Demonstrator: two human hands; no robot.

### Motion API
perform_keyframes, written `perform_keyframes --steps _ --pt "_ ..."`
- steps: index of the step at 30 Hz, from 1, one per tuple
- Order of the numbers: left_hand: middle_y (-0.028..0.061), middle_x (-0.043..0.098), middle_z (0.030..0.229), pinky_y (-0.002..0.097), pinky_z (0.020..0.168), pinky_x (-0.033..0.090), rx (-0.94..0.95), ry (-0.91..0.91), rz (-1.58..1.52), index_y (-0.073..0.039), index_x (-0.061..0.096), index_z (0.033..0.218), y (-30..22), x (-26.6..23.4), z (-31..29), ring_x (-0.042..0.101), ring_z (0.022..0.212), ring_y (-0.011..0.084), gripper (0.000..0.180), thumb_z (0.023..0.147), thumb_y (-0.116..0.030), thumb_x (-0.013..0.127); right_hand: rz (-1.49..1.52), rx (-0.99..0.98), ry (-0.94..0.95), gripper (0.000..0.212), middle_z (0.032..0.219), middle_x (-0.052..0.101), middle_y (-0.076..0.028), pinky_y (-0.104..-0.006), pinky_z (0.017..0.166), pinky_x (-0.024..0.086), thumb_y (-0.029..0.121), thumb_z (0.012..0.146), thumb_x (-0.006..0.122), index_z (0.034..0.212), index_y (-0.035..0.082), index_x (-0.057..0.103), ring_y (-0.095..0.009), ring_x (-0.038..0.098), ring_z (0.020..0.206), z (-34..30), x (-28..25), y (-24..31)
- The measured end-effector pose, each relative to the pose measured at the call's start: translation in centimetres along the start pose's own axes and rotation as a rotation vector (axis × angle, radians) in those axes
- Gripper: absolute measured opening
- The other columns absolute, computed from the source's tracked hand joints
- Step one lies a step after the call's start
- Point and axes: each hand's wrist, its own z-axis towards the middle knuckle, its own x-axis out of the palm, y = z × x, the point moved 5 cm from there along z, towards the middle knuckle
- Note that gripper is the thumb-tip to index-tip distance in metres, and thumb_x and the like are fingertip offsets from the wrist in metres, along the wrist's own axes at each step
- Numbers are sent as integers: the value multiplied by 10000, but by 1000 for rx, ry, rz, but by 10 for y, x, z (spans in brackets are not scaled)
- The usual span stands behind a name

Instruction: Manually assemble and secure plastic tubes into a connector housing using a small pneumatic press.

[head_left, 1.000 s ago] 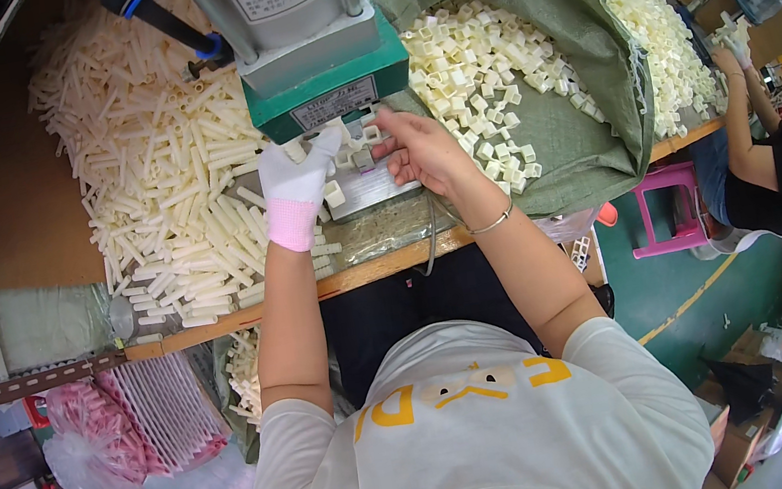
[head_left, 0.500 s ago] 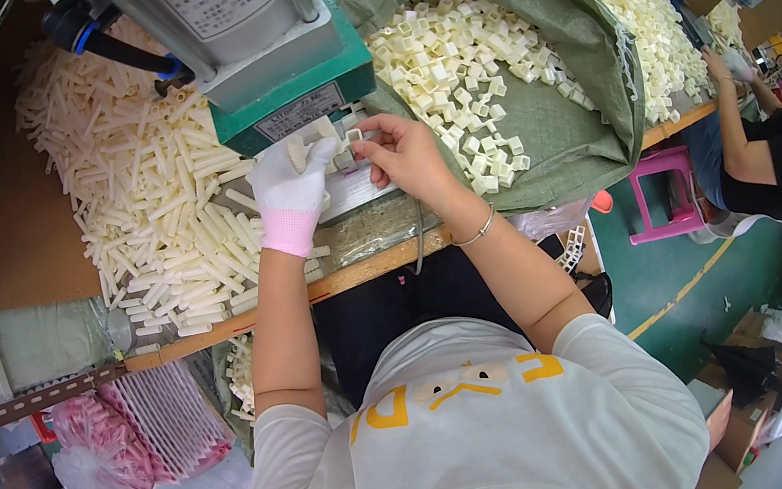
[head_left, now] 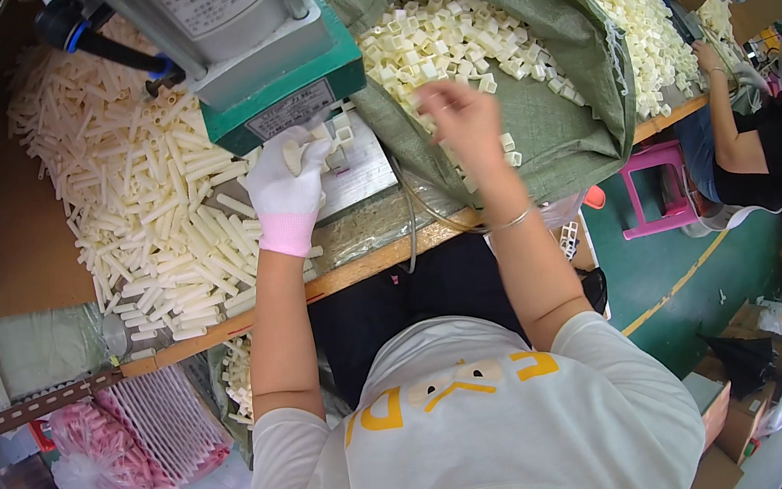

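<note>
My left hand [head_left: 286, 184], in a white glove with a pink cuff, is at the front of the bench press [head_left: 286, 83]. Its fingers are curled closed around something pale that I cannot make out. Beside its fingertips, small cream square pieces [head_left: 343, 135] sit on the metal base plate [head_left: 365, 172] under the press. My bare right hand [head_left: 470, 126] is to the right, over the near part of a pile of cream square tube pieces [head_left: 442, 44]. Motion blurs its fingers, so whether it holds anything is unclear.
Left of the press lies a large heap of cream tubes [head_left: 128, 173]. A green woven sack [head_left: 586, 129] lies under the square pieces. Below are the wooden bench edge [head_left: 392, 249] and a pink stool [head_left: 656, 190]. Another person [head_left: 745, 141] works at the far right.
My right hand has left the fingertips of my left hand and moved right, over the square pieces. My left hand has stayed by the press.
</note>
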Motion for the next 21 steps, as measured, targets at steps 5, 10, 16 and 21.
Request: perform_keyframes --steps 5,10,16,21 --pt "137 661 891 363 742 486 -65 100 112 -65 651 1006 3 0 -1 624 836 326 299 801 -279 693 -690 -174 -311 286 717 661 -99 -378 630 502 283 804 704 989 67 673 -255 645 676 39 -82 -21" --pt "142 647 952 366 786 465 131 -11 74 -65 644 1016 7 7 -1 609 901 309 288 827 -281 664 -973 -60 -76 305 749 662 -110 -390 646 502 296 762 735 937 63 646 -292 640 676 63 -89 -61" --pt "124 630 908 262 664 467 -496 -20 -588 -28 504 1115 40 -68 2 616 788 148 332 871 -231 598 -468 139 -14 233 745 625 -64 -256 524 523 137 813 672 1011 19 636 -121 614 685 51 -119 -62" --pt "120 645 821 283 664 485 -109 32 -331 -32 534 1072 105 -142 41 629 732 167 255 872 -183 576 14 105 -3 216 914 615 -54 -242 605 538 77 889 600 1087 -9 608 -138 625 788 28 -112 -20"
